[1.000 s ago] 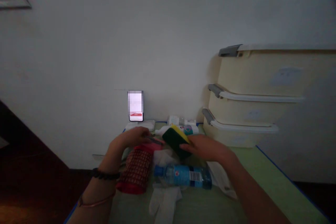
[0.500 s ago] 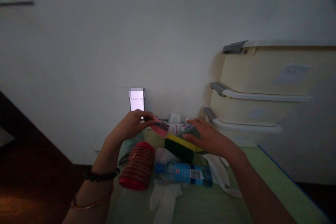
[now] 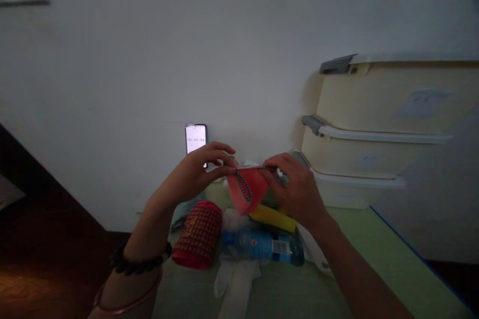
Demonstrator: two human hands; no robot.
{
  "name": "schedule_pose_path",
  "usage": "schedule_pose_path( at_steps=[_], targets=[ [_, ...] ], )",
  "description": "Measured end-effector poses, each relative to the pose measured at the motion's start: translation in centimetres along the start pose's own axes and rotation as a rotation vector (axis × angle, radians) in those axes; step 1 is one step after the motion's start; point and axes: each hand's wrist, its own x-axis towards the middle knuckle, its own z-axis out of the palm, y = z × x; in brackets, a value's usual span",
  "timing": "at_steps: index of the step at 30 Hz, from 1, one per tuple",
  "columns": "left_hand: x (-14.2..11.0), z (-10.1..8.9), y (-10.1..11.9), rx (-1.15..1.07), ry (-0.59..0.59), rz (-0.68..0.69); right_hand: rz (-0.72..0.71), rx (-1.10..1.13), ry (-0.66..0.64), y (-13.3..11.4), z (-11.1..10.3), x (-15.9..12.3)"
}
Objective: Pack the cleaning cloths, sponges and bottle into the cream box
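Between my hands hangs a pink cloth-like item [image 3: 251, 190] with a dark, dotted band along its top edge and looping down its front; its exact kind is unclear. My left hand [image 3: 211, 164] pinches its upper left corner. At the upper right, my right hand [image 3: 294, 184] grips the same edge, so the top is held stretched. Below it lies a yellow and dark green sponge [image 3: 273, 218], partly covered. A blue-labelled clear bottle [image 3: 267, 245] rests on its side nearer to me. To the left is a red patterned fabric item [image 3: 198, 235], like a pouch.
A lit phone [image 3: 196, 137] showing a timer leans on the wall. Stacked cream storage boxes [image 3: 374, 94] stand on the right. White gloves [image 3: 237, 284] and a grey-green cloth [image 3: 183, 214] lie on the green table [image 3: 292, 291].
My right hand has moved from above the sponge onto the pink item's right edge. The pink item is now spread between both hands and hangs over part of the sponge.
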Motion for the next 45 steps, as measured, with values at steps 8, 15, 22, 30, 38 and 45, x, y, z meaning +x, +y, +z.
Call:
schedule_pose_path(
  at_steps=[8, 15, 22, 30, 38, 45],
  targets=[
    [-0.3, 1.5, -3.2, 0.044, -0.152, -0.300, 0.159, -0.216, 0.378, 1.1, -2.1, 0.2],
    [-0.8, 5.3, -6.6, 0.197, -0.341, -0.352, 0.346, -0.275, 0.460, 2.0, -6.4, 0.9],
    [0.9, 7.1, -9.6, 0.202, -0.379, -0.326, 0.369, -0.178, -0.446, 4.6, -4.0, -0.7],
    [0.5, 4.4, -10.5, 0.213, -0.459, -0.398, 0.238, 0.094, -1.067, 1.2, 1.1, -2.3],
    [-0.5, 2.6, -11.1, 0.261, -0.419, -0.457, 0.166, 0.153, -0.909, -0.1, 4.8, -3.6],
    [-1.8, 3.3, -5.1, 0.334, -0.283, -0.321, 0.209, 0.051, -0.810, 2.0, 1.8, -1.4]
  ],
)
